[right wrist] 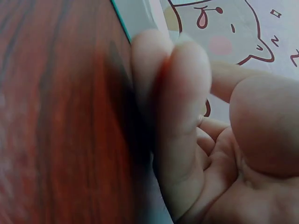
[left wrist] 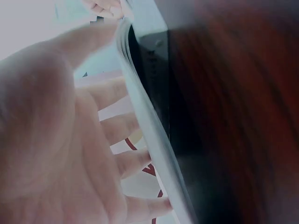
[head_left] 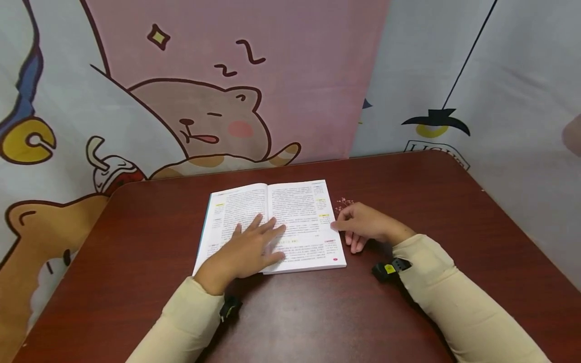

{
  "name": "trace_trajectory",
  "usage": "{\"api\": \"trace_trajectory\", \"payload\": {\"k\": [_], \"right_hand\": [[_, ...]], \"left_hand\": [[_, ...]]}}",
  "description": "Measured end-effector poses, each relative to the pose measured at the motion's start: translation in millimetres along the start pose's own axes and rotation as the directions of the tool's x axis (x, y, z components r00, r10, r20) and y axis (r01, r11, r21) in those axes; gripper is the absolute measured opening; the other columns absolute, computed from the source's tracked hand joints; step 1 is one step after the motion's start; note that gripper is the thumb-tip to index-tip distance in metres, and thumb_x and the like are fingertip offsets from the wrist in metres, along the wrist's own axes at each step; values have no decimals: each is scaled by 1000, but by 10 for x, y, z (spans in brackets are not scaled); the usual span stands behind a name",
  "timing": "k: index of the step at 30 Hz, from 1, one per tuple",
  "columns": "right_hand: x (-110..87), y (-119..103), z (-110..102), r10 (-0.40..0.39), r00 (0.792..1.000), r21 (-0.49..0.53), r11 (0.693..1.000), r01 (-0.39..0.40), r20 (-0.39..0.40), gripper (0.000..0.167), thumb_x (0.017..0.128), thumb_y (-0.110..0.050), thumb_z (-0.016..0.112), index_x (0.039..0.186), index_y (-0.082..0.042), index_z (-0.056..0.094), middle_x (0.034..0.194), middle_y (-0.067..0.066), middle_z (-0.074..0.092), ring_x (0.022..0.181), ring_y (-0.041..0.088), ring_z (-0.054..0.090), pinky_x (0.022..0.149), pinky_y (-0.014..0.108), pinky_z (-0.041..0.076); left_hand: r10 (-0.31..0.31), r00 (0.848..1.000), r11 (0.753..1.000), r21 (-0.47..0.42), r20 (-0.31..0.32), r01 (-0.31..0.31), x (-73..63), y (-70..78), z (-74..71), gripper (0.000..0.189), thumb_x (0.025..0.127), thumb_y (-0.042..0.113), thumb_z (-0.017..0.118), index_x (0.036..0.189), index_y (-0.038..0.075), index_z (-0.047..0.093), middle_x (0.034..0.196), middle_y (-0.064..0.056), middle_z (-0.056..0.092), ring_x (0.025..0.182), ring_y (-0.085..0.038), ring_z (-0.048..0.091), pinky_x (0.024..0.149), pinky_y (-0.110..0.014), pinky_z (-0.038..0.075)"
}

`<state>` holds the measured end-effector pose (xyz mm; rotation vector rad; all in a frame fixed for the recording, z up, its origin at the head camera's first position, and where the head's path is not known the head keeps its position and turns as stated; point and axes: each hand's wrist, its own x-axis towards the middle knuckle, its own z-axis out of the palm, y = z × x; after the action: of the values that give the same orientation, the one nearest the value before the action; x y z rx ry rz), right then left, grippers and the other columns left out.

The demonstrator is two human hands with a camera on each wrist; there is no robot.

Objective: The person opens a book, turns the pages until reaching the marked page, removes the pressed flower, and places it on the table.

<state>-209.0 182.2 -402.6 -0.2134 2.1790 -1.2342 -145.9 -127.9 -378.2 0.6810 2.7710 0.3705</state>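
Observation:
An open book (head_left: 297, 214) with printed pages lies on the table, its bottom edge facing me. My left hand (head_left: 247, 249) rests on the lower middle of the spread, fingers straight and spread apart. In the left wrist view the fingers (left wrist: 124, 128) of that hand reach over the book's edge (left wrist: 154, 126). At the right-hand margin, the thumb and index finger of my right hand (head_left: 366, 224) pinch the edge of a page, while its other fingers curl loosely beside the book. Up close in the right wrist view, the fingertips (right wrist: 184, 63) partly cover the book's corner (right wrist: 135, 18).
The dark red wooden table (head_left: 304, 317) extends around the book. A small pink sprig-like print (head_left: 343, 202) shows just beyond my right hand. Behind the table hangs a cartoon-printed cloth (head_left: 308, 75). Black wrist devices (head_left: 386, 270) sit at both cuffs.

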Motion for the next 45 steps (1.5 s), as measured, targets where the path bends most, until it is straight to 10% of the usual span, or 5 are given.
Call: {"api": "trace_trajectory", "payload": {"k": [13, 45], "right_hand": [[36, 1, 10, -49, 999, -44, 998, 50, 24, 26, 96, -27, 67, 91, -1, 63, 61, 7, 61, 44, 17, 64, 45, 32, 55], [13, 10, -10, -19, 1000, -83, 996, 19, 6, 27, 95, -31, 69, 91, -5, 64, 57, 6, 61, 41, 15, 61, 43, 30, 52]], "left_hand": [[33, 999, 999, 19, 20, -34, -80, -72, -24, 102, 72, 59, 83, 156, 29, 35, 166, -5, 26, 156, -32, 12, 117, -70, 14], [0, 980, 992, 125, -201, 25, -805, -581, -225, 77, 74, 18, 88, 143, 15, 56, 151, -21, 47, 136, -42, 50, 102, -66, 42]]}}
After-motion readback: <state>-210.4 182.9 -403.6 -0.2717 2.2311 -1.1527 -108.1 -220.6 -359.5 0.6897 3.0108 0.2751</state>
